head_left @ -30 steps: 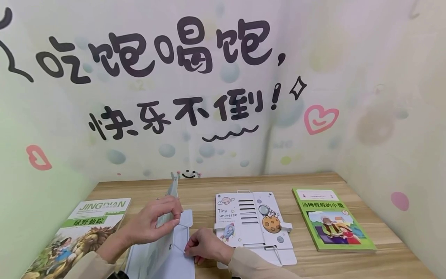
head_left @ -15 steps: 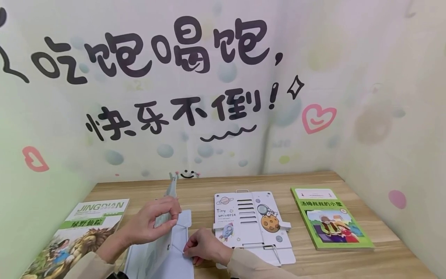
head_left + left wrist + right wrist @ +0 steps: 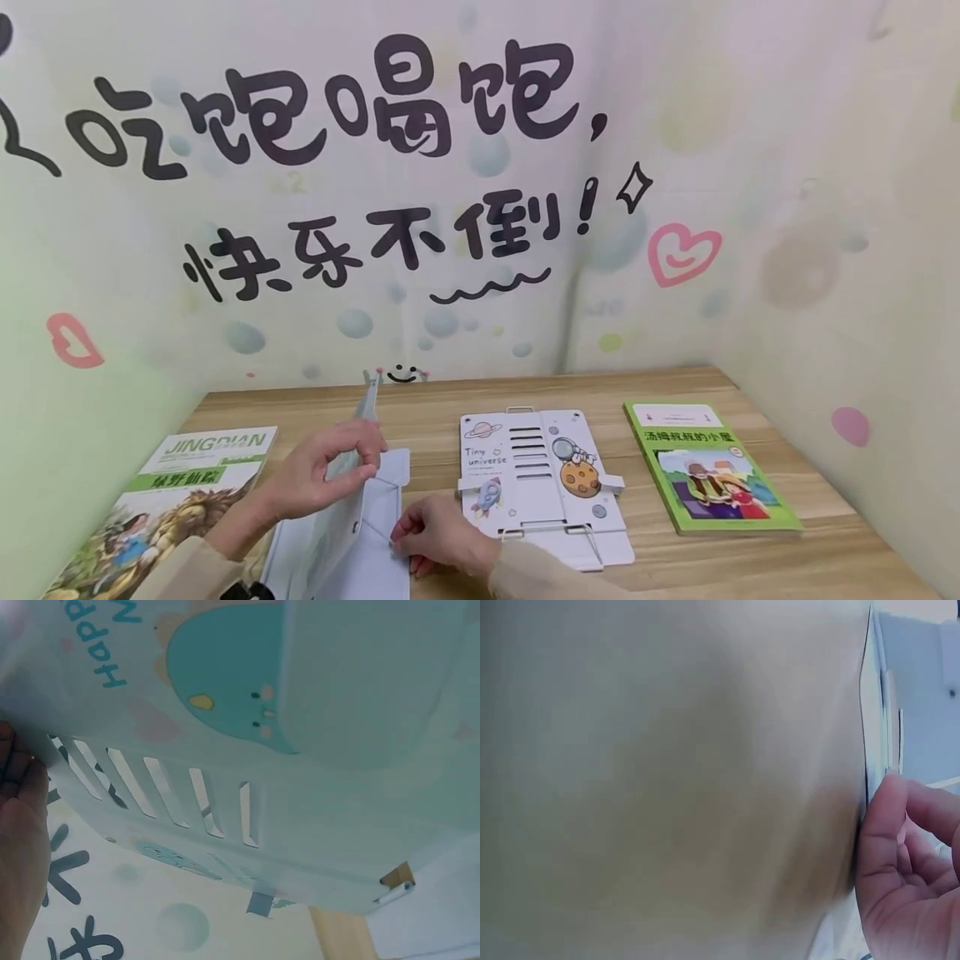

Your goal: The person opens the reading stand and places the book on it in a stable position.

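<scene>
A pale blue folding book stand stands half unfolded at the front left in the head view. Its base (image 3: 386,562) lies on the table and its panel (image 3: 337,533) rises steeply from it. My left hand (image 3: 326,471) grips the panel's upper part, thumb and forefinger bent toward each other. In the left wrist view the panel (image 3: 352,795) shows a teal cartoon animal and a row of slots. My right hand (image 3: 442,533) pinches at the base's right edge, where a thin wire leg (image 3: 381,525) reaches the fingertips. The right wrist view shows the thumb and forefinger (image 3: 885,817) meeting there.
A second book stand (image 3: 528,450), white with space pictures, lies flat in the middle. A green-bordered book (image 3: 720,475) lies at the right, and a book with a lion cover (image 3: 180,500) at the left. A printed curtain (image 3: 480,333) closes off the back.
The stand's panel has leaned slightly to the left along with my left hand. My right hand keeps its pinch at the base's edge. The head view has shifted a little.
</scene>
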`<move>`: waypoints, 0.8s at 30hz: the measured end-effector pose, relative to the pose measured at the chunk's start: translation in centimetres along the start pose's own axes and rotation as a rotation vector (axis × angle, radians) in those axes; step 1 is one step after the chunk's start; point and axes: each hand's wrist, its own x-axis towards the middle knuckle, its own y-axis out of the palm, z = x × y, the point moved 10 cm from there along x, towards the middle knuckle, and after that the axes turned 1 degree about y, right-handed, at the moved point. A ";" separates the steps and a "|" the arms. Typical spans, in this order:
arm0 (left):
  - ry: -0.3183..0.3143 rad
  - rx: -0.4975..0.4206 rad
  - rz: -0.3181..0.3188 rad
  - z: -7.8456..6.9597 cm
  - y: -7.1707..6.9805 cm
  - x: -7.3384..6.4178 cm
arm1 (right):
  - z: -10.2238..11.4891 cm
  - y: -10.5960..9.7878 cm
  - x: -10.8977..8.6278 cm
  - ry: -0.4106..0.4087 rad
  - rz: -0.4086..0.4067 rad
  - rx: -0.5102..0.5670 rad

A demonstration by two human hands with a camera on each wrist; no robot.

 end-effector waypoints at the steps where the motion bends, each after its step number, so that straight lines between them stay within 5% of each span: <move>1: -0.045 -0.035 -0.034 0.6 -0.5 -0.1 | -0.1 0.1 -0.4 -0.005 0.008 0.046; 6: -0.453 -0.088 -0.221 6.4 -4.2 -1.7 | 0.2 1.0 -2.8 -0.056 0.040 0.205; 10: -0.684 0.005 -0.168 10.7 -5.1 -2.9 | 1.6 2.6 -4.3 -0.094 0.104 0.253; 15: -0.764 0.067 -0.050 13.7 -4.1 -4.1 | 4.1 4.8 -4.5 -0.094 0.165 0.309; 24: -0.787 0.058 -0.023 14.7 -3.2 -5.5 | 6.1 4.8 -4.0 -0.139 0.025 0.394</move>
